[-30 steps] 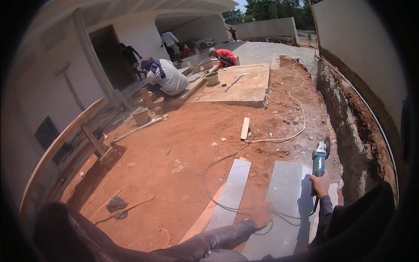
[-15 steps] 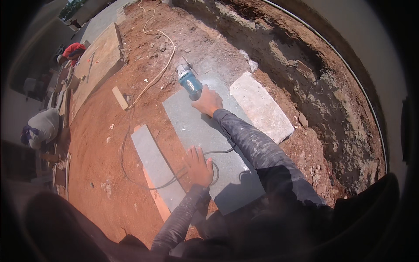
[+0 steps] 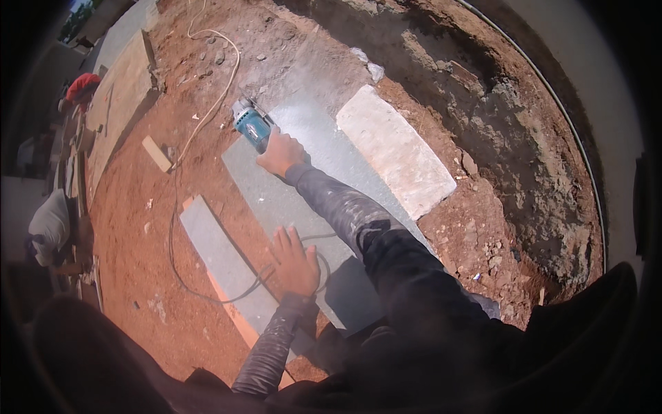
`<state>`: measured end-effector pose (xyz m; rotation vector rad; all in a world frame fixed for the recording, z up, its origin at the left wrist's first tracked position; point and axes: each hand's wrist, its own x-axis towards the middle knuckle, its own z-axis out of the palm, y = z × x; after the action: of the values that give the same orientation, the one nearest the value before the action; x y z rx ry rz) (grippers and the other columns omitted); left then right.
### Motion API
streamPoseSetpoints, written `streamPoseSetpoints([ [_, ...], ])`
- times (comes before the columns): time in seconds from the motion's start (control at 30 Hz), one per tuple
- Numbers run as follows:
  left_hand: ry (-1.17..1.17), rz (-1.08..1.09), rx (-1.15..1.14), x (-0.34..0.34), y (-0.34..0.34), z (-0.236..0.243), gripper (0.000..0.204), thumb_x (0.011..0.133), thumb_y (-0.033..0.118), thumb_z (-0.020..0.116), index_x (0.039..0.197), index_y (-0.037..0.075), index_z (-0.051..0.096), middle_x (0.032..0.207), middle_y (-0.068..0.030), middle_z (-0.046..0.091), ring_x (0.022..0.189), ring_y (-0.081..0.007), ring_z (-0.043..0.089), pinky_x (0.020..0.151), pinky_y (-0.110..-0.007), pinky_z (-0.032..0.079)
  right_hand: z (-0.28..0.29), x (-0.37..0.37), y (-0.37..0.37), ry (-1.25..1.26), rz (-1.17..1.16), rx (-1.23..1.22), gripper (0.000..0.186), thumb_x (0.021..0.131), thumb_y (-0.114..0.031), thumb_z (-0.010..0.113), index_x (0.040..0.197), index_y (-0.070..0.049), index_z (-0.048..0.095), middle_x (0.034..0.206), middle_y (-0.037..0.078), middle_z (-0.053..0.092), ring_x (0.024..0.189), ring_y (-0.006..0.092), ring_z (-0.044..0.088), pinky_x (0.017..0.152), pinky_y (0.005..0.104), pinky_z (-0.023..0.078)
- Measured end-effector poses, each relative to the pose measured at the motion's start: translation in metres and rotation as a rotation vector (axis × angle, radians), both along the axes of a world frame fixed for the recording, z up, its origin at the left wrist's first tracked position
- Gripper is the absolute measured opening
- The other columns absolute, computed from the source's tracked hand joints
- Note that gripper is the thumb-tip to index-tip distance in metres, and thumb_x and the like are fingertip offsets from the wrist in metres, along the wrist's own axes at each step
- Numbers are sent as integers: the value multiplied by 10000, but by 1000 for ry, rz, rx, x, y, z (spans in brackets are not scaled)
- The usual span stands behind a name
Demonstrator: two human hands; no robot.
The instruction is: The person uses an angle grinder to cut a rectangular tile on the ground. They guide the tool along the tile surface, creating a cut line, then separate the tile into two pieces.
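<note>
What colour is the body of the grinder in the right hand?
The grinder has a teal-blue body, best seen in the head view.

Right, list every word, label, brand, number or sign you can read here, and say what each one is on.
No readable text anywhere in this view.
Angle grinder in the right hand: any marking on its teal body is too small and blurred to read.
Wide grey slab, narrow grey slab and whitish block: no lettering shows.
</note>
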<state>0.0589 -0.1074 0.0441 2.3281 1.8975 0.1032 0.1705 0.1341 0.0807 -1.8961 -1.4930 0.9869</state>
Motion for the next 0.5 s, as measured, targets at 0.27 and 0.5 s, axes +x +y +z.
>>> streamPoseSetpoints([
  [0.27, -4, 2, -1, 0, -2, -1, 637, 1032, 383, 352, 1525, -14, 282, 1595, -238, 236, 1496, -388, 165, 1175, -602, 58, 9, 1, 4, 9, 12, -47, 606, 704, -211, 732, 1203, 45, 506, 1084, 258, 674, 1062, 408, 662, 934, 447, 529],
  [0.5, 8, 7, 28, 3, 0, 2, 649, 982, 354, 472, 1495, -19, 336, 1573, -246, 274, 1479, -384, 213, 1179, -608, 101, 6, 1, 9, -14, 13, -80, 676, 695, -251, 761, 1237, 51, 495, 1119, 253, 667, 1082, 390, 659, 948, 432, 528],
])
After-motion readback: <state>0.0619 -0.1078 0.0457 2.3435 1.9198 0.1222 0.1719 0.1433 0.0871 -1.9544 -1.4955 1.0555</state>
